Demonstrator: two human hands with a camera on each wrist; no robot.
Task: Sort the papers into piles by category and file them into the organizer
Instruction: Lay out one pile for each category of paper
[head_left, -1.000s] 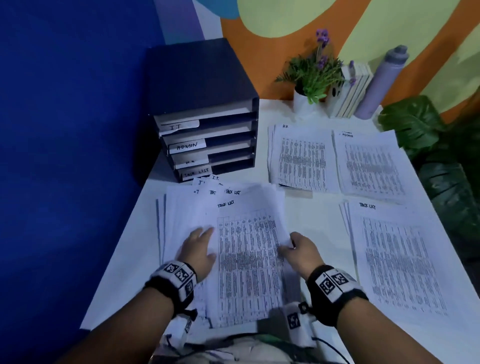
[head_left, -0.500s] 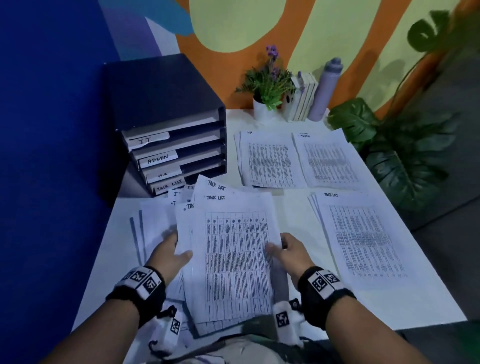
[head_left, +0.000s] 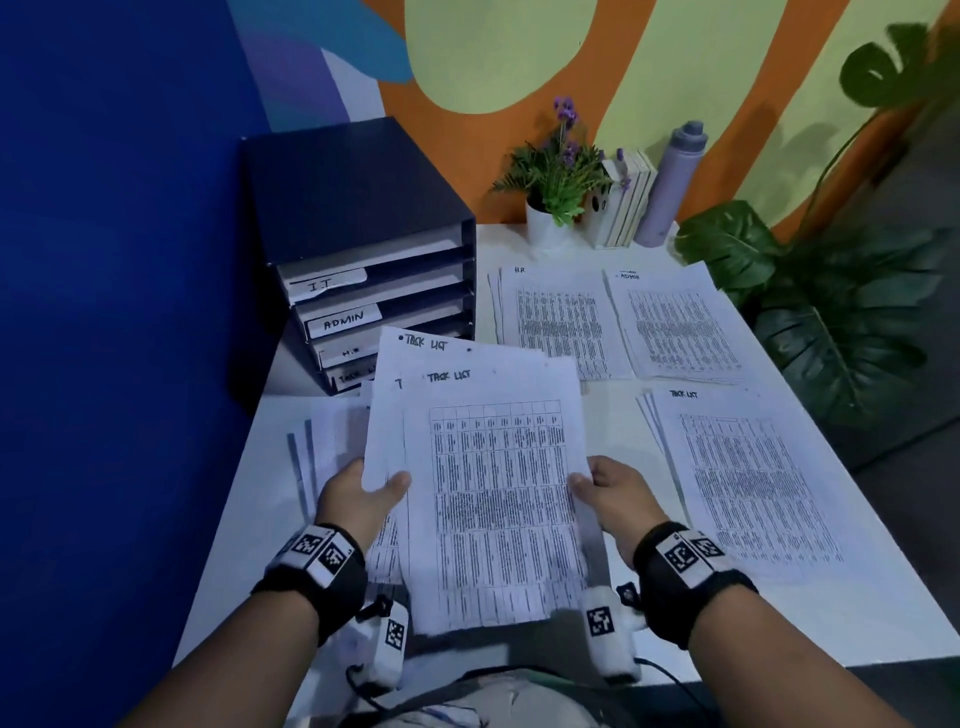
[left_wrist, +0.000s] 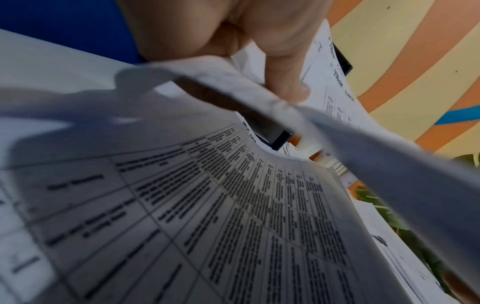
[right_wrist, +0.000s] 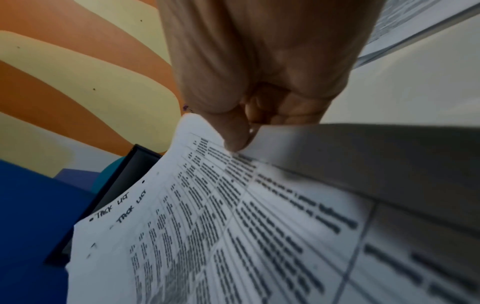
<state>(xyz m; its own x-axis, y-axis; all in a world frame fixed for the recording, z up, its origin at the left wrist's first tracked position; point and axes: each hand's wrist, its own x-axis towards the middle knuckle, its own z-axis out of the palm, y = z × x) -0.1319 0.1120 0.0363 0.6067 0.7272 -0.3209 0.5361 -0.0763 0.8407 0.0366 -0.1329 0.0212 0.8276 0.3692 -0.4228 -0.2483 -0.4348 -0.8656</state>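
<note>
Sheaf of white printed "Task List" sheets – lifted clear of the white table, gripped at both side edges.
My left hand and right hand pinch it, thumbs on top; light, limp, loosely stacked sheets will likely fan – I support mid-edges.

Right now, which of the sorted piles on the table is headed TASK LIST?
The near right pile, closest to the right hand; the two farther piles read H.R and ADMIN.

"TASK LIST" sheets (organizer: "ADMIN")
</note>
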